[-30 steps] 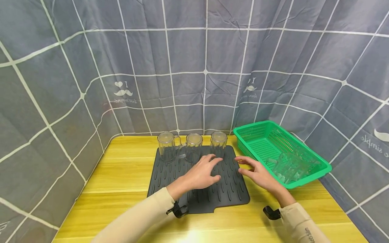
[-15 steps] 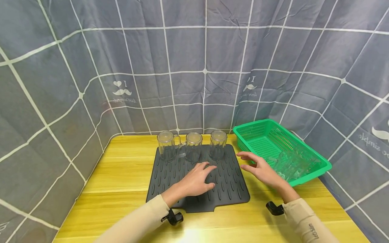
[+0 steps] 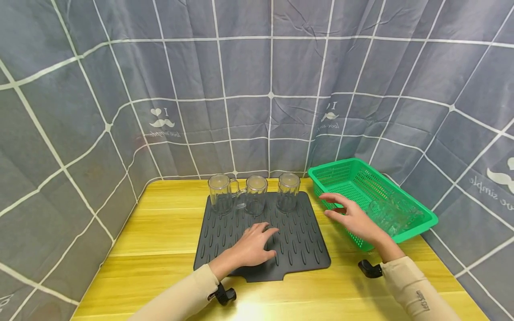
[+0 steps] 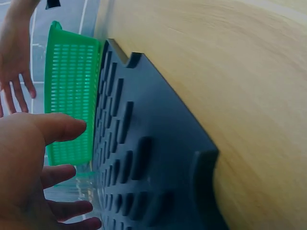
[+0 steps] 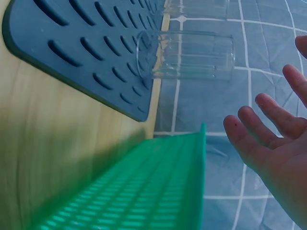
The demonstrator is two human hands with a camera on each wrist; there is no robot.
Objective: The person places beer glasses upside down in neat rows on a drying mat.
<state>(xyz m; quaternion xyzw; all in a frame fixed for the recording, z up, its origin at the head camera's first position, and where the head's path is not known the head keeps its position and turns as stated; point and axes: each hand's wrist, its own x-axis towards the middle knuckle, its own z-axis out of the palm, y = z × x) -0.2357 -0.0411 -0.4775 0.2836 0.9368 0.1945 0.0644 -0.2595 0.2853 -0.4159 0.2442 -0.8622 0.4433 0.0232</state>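
Note:
Three clear glass mugs stand upside down along the back of a dark ribbed drying mat: a left mug (image 3: 220, 194), a middle mug (image 3: 255, 195) and a right mug (image 3: 288, 192). Over the mat (image 3: 299, 249) hovers my left hand (image 3: 250, 247), fingers spread and holding nothing. My right hand (image 3: 353, 219) hangs by the near left side of a green plastic basket (image 3: 333, 168), its fingers loosely bent and nothing in them. More clear glassware (image 3: 391, 214) lies at the basket's right end, partly hidden by that hand; how many pieces I cannot tell.
The mat and basket share a yellow wood-grain table (image 3: 160, 232). A grey curtain (image 3: 249, 67) with white grid lines hangs behind the table and along both sides. A small black camera (image 3: 369, 269) sits at my right wrist.
My left hand has drawn back toward me and left, away from the right mug. My right hand has shifted right and up, to the basket's side. The mugs have not moved.

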